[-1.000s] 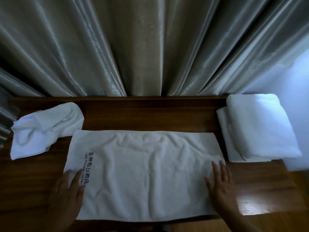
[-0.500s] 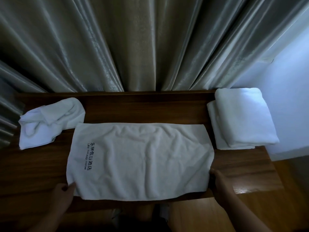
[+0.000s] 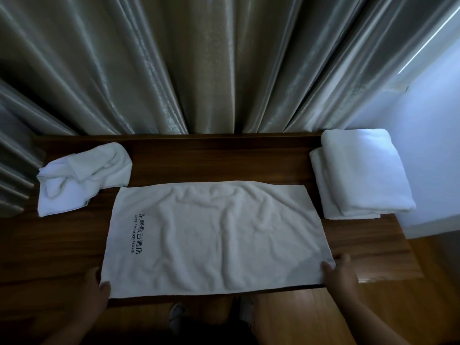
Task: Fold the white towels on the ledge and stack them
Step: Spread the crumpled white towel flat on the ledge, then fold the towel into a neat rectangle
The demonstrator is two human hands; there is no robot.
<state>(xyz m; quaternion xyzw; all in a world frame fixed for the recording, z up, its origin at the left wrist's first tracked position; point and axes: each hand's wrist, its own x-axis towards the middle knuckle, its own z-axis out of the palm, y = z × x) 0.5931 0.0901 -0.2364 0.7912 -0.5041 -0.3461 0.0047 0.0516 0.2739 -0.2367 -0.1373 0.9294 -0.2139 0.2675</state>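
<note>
My hands have slid from flat on the towel (image 3: 219,235) to its near corners, left hand (image 3: 95,290) and right hand (image 3: 339,275) seemingly pinching them, ready to fold it away from me.

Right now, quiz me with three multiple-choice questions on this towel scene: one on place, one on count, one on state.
1. Where is the folded stack?
A. right end of the ledge
B. left end
C. on the floor

2. How many folded towels are in that stack?
A. two
B. four
C. none

3. What state is the printed towel in?
A. rolled up
B. spread flat
C. hanging from the curtain

Answers:
1. A, it lies at the right end, opposite the crumpled towel.
2. A, two layers show at its edge.
3. B, it lies open, the left hand and right hand at its near corners.
</note>
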